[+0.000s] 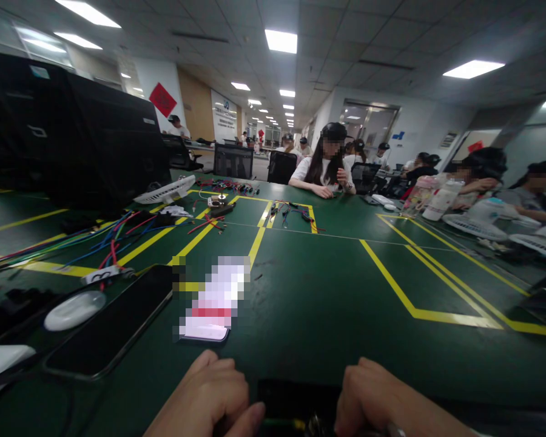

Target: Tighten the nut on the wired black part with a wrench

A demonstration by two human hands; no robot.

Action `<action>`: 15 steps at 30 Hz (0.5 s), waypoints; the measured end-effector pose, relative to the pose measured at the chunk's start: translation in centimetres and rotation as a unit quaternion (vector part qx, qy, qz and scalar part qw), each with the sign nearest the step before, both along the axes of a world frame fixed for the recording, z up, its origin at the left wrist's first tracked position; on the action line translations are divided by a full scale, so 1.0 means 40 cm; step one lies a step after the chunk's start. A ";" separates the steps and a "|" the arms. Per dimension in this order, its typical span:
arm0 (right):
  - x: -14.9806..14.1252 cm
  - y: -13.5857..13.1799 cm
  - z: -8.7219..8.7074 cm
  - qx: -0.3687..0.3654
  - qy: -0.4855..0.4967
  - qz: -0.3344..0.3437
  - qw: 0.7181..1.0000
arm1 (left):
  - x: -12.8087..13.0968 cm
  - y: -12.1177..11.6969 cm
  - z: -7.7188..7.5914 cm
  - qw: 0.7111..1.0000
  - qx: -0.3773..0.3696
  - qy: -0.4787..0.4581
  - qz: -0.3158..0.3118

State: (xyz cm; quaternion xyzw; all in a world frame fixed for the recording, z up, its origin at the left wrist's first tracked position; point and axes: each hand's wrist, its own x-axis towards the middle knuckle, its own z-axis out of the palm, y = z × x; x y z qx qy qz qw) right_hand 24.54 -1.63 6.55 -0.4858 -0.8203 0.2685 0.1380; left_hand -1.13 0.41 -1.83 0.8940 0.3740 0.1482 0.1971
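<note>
My left hand point(209, 397) and my right hand point(373, 397) rest close together at the near edge of the green table point(327, 303). Both are curled into loose fists, knuckles up. Between them, at the bottom edge of the view, lie a thin green-yellow wire point(279, 423) and a small metal part point(316, 425); the fingertips are hidden, so I cannot make out exactly what each hand pinches. A flat black object point(295, 394) lies just beyond the hands.
A blurred phone point(216, 300) and a dark tablet point(113, 325) lie to the left, beside a white puck point(75, 309). Coloured wires point(95, 240) spread at far left near black cases point(73, 133). Yellow tape lines point(409, 297) mark the table. Other people point(327, 167) sit opposite and right.
</note>
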 end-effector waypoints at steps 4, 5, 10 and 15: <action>-0.019 0.015 0.038 0.019 -0.009 0.017 1.000 | 0.001 0.002 -0.004 1.000 0.005 0.001 0.011; -0.022 0.017 0.044 0.018 -0.010 0.024 0.999 | 0.001 0.003 -0.007 1.000 0.010 -0.004 0.012; -0.024 0.022 0.049 0.011 -0.013 0.054 0.998 | 0.003 0.006 -0.022 0.999 0.020 -0.030 -0.012; -0.023 0.031 0.052 0.002 -0.014 0.084 0.996 | 0.004 0.005 -0.014 1.000 0.022 -0.019 0.002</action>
